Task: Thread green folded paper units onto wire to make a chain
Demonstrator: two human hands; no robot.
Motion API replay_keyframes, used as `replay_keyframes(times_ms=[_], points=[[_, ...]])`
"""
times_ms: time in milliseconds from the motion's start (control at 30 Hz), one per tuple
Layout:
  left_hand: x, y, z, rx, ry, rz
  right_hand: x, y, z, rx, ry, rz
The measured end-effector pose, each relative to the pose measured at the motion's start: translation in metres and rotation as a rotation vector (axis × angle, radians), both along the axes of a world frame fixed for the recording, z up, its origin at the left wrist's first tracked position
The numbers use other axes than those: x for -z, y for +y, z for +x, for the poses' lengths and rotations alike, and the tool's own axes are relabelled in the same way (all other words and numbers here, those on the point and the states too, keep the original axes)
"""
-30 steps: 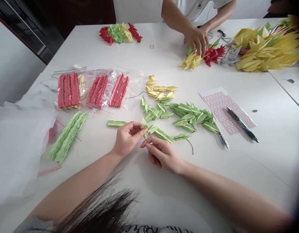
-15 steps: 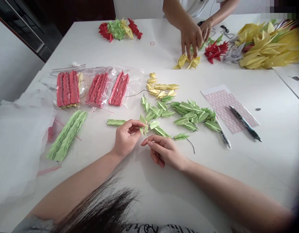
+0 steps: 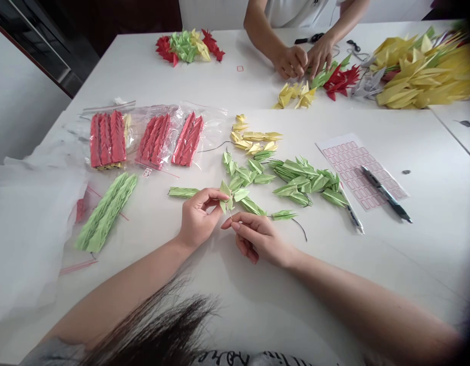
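My left hand (image 3: 197, 216) pinches a small folded green paper piece (image 3: 224, 190) between thumb and forefinger. My right hand (image 3: 259, 235) is closed, its thumb and forefinger on a thin needle-like rod (image 3: 229, 213) whose upper end meets the green paper. Just beyond my hands lie strung green folded paper pieces (image 3: 295, 175), with dark thread showing at some ends. A short green strip (image 3: 182, 192) rests by my left knuckles. Another small green bundle (image 3: 283, 215) with a thread tail is to the right of my right fingers.
Red folded strips in clear bags (image 3: 154, 137) lie back left, near a green braid-like bundle (image 3: 107, 213). Yellow pieces (image 3: 253, 142) are behind the green ones. A label sheet (image 3: 345, 152) and black pen (image 3: 385, 193) lie right. Across the table, a person's hands (image 3: 307, 58) handle folded paper.
My hands stay nearly still, holding the green piece and rod. The other person's hand has drawn back from the yellow pieces, and both their hands are now close together.
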State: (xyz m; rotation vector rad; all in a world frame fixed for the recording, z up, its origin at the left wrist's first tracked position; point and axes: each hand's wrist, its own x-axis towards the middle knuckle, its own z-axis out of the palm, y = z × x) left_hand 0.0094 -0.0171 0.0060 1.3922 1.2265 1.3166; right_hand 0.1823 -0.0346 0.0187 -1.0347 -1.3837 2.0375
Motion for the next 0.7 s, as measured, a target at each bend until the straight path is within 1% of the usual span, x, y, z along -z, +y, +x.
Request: replay_keyframes(times_ms=[367, 500, 700], points=[[0.001, -0.0008, 0.0008, -0.013, 0.024, -0.013, 0.0044, -0.0007, -0.0017, 0.014, 0.054, -0.039], [-0.0013, -0.0018, 0.0009, -0.007, 0.047, -0.019, 0.0044, -0.0006, -0.0019, 0.013, 0.069, -0.027], [-0.0029, -0.0008, 0.001, -0.005, 0.008, -0.058, 0.0042, 0.0001, -0.0023, 0.012, 0.08, -0.009]])
